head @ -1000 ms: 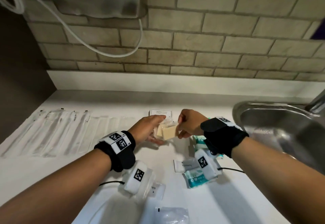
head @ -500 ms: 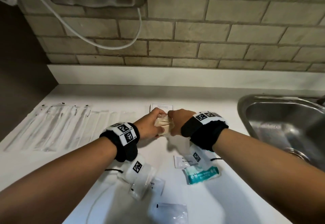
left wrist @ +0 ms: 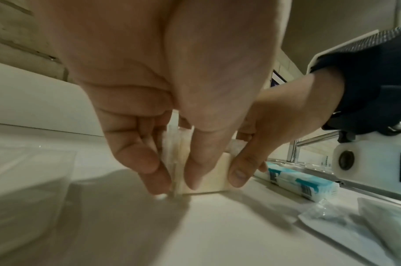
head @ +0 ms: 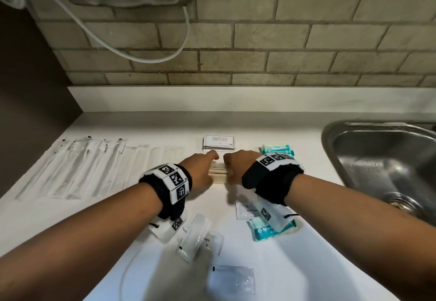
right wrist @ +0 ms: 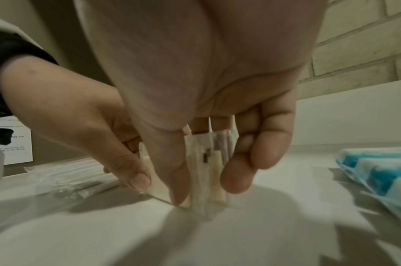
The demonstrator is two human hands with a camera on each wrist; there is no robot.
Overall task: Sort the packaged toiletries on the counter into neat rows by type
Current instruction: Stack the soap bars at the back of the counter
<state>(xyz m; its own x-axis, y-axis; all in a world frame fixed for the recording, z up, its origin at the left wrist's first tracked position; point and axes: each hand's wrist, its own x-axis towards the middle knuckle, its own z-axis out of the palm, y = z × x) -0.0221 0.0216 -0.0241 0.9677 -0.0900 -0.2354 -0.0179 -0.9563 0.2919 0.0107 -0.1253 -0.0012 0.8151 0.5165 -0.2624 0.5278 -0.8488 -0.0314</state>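
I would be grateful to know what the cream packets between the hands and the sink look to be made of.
The cream packets: pale blocks, perhaps soap, in thin clear film, judging by the crinkled glossy edges; contents uncertain. Both the left hand and the right hand pinch them. The sink: brushed steel, by its grey metallic sheen.

Beyond my fingertips, toward the counter's back edge, a white sachet stack (head: 219, 141) reads "SHAMPOO WITH CONDITIONER". Toward the front edge, a clear sleeve (head: 191, 234) shows "Tooth".

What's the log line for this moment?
step: squaring soap packets on edge on counter | left hand: pinching packets | right hand: pinching packets | unsorted: tissue pack, toothpaste sachets
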